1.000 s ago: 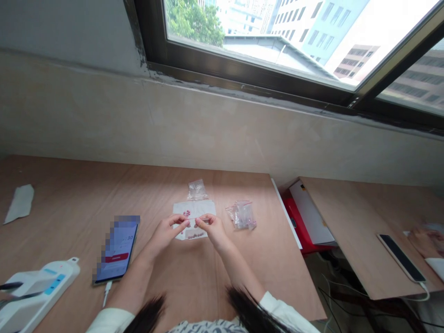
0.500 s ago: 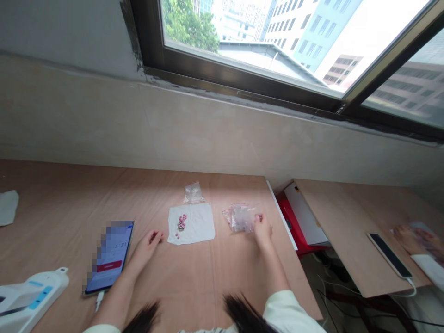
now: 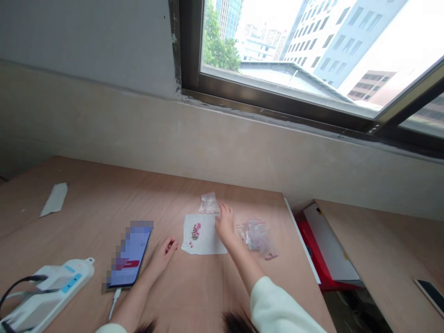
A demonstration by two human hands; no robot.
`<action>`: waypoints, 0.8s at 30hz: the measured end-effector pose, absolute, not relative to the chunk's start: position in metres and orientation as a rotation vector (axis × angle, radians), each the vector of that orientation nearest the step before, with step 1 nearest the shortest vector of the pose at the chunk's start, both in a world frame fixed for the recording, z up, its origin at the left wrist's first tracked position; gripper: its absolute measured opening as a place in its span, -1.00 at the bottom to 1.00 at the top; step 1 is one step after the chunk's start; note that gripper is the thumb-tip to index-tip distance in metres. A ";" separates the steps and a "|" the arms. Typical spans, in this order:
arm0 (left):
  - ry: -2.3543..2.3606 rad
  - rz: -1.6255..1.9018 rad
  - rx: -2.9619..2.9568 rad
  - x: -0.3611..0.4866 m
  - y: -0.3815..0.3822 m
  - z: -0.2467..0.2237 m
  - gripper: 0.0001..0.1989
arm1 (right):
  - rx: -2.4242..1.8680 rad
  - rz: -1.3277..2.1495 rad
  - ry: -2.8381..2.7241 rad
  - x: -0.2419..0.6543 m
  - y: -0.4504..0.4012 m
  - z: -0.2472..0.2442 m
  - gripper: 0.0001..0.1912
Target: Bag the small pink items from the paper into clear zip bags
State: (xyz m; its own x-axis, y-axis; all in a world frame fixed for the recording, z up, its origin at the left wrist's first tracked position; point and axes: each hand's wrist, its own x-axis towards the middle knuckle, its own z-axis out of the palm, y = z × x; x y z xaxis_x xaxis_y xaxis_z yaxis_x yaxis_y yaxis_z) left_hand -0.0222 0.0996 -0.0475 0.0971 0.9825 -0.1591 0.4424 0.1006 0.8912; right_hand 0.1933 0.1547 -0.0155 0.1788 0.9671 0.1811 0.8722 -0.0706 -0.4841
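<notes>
A white sheet (image 3: 207, 236) lies on the wooden table, with several small pink beads (image 3: 196, 231) on its left part. Over the sheet's right edge is my right hand (image 3: 225, 224), its fingers reaching toward a clear plastic bag (image 3: 208, 203) behind the sheet; nothing shows in its grasp. My left hand (image 3: 168, 249) rests on the table left of the sheet, fingers curled around something I cannot make out. To the right lies a pile of clear bags (image 3: 255, 235), one with pink pieces at its near end.
A phone (image 3: 133, 259) with a cable lies left of my left hand. A white power strip (image 3: 65, 282) is at the lower left, a paper piece (image 3: 55, 199) farther back. Right of the table are a red folder (image 3: 314, 259) and a second table (image 3: 385, 245) with another phone (image 3: 431, 294).
My right hand has left the bag pile and moved left to the sheet's edge. A bag with pink pieces now lies at the pile's near right. The view has shifted left.
</notes>
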 end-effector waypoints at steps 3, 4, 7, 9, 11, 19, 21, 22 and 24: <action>1.487 0.764 1.510 -0.022 0.099 -0.048 -0.72 | -2.000 0.374 -1.830 0.164 0.176 -0.021 -0.65; 1.497 0.761 1.519 -0.022 0.099 -0.048 -0.71 | -2.021 0.399 -1.828 0.161 0.180 -0.021 -0.68; 1.515 0.763 1.522 -0.024 0.100 -0.052 -0.70 | -2.043 0.414 -1.783 0.167 0.186 -0.020 -0.71; 1.507 0.774 1.508 -0.025 0.101 -0.055 -0.69 | -2.054 0.397 -1.750 0.175 0.185 -0.016 -0.73; 1.498 0.771 1.450 -0.025 0.103 -0.054 -0.68 | -2.019 0.408 -1.611 0.183 0.178 -0.009 -0.76; 1.195 0.788 1.182 -0.001 0.113 0.006 -0.59 | -1.321 1.442 -0.959 0.184 0.111 0.006 -0.85; 1.111 0.748 1.187 0.004 0.112 0.016 -0.65 | -1.311 1.512 -0.865 0.183 0.097 0.004 -0.85; 1.081 0.730 1.182 0.006 0.112 0.019 -0.68 | -1.322 1.515 -0.827 0.184 0.093 0.003 -0.85; 1.041 0.704 1.156 0.008 0.109 0.022 -0.70 | -1.346 1.501 -0.775 0.186 0.087 0.001 -0.85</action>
State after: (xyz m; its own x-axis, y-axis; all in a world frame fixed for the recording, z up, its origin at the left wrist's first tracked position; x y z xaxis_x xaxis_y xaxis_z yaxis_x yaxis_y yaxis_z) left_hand 0.0078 0.1087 0.0215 0.3840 0.8777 -0.2868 0.0605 0.2860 0.9563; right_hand 0.1857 0.0874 0.0008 0.0490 0.9255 -0.3755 -0.2300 -0.3554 -0.9060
